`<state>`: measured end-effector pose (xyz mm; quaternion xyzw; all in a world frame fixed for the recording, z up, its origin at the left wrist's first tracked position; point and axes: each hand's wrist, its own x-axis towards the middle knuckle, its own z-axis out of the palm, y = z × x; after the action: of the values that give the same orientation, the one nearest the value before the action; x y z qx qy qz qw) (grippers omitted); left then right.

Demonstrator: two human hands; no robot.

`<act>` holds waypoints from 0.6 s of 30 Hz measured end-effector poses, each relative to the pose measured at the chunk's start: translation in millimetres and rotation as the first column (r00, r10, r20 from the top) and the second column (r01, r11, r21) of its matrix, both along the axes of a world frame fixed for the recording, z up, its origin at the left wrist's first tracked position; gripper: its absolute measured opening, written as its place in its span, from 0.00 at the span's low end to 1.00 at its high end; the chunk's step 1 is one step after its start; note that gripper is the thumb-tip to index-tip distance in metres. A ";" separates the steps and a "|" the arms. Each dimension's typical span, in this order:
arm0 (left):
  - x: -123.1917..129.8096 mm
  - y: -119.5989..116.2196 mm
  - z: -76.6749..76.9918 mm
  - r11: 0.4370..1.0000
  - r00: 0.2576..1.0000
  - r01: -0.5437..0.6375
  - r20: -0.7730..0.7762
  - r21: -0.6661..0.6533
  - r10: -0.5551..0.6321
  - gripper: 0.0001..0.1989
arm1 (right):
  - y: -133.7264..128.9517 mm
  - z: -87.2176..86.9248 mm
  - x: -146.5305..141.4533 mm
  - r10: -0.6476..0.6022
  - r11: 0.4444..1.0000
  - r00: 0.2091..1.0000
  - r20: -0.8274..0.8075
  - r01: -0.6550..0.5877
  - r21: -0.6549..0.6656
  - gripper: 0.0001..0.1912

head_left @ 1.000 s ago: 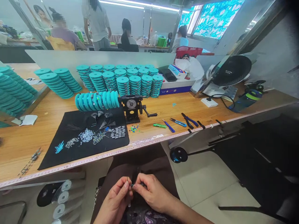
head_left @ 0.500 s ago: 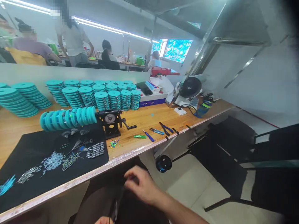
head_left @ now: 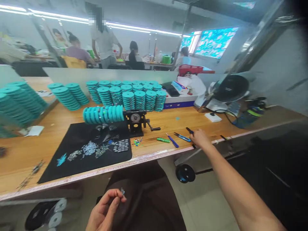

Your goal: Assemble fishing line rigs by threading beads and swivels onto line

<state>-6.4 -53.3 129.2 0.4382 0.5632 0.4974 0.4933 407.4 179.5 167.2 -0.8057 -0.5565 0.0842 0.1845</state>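
Note:
Low over my lap, my left hand (head_left: 104,208) pinches a small shiny piece (head_left: 122,192) between thumb and fingertips; its exact kind is too small to make out. My right hand (head_left: 200,138) reaches out to the table's front edge and is closed on the dark blue pliers (head_left: 190,131), covering most of them. Just left of that hand lie blue thread snips (head_left: 183,137), a blue-handled pointed tool (head_left: 172,140) and a green cylinder (head_left: 163,140).
A hand-cranked winder (head_left: 136,120) carries a row of turquoise foam spools (head_left: 103,114). Small parts lie in piles on a black mat (head_left: 79,134). Stacks of turquoise spools (head_left: 140,99), a box (head_left: 180,105) and a fan (head_left: 231,88) stand behind. A dark spool (head_left: 185,173) hangs below the table edge.
My right hand has moved from above my lap, up and right, onto the pliers on the table. My left hand has come further into view with the small piece. The view has swung left.

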 end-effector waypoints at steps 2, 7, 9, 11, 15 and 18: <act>-5.3 1.2 -0.5 1.000 1.000 0.011 0.004 0.016 -0.011 0.13 | 3.5 5.3 -1.7 0.011 1.000 0.998 -0.069 -0.010 0.024 0.14; -7.4 2.3 0.8 0.999 0.994 -0.015 0.107 0.052 0.009 0.12 | -42.3 11.7 -46.2 0.171 0.984 0.900 -0.400 -0.172 0.034 0.25; -6.7 4.1 4.7 0.997 0.991 -0.047 0.128 0.064 0.038 0.12 | -83.4 8.3 -83.5 0.290 0.940 0.759 -0.583 -0.340 0.024 0.24; -7.5 6.4 9.3 0.994 0.993 -0.060 0.106 0.092 0.051 0.11 | -127.0 3.9 -124.4 0.250 0.804 0.295 -0.922 -0.594 0.028 0.22; -11.7 7.7 16.1 0.986 0.999 -0.040 0.006 0.163 0.040 0.09 | -186.0 -3.1 -187.5 0.108 0.651 0.033 -0.994 -0.757 0.046 0.15; -11.3 5.0 16.5 0.986 0.996 -0.086 0.002 0.143 0.087 0.10 | -198.4 -7.7 -209.8 0.086 0.618 0.018 -0.996 -0.785 0.039 0.14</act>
<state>-17.7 -48.3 145.6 0.4487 0.5456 0.5567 0.4372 197.6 -18.9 159.5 -0.3428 -0.4945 0.7712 0.2077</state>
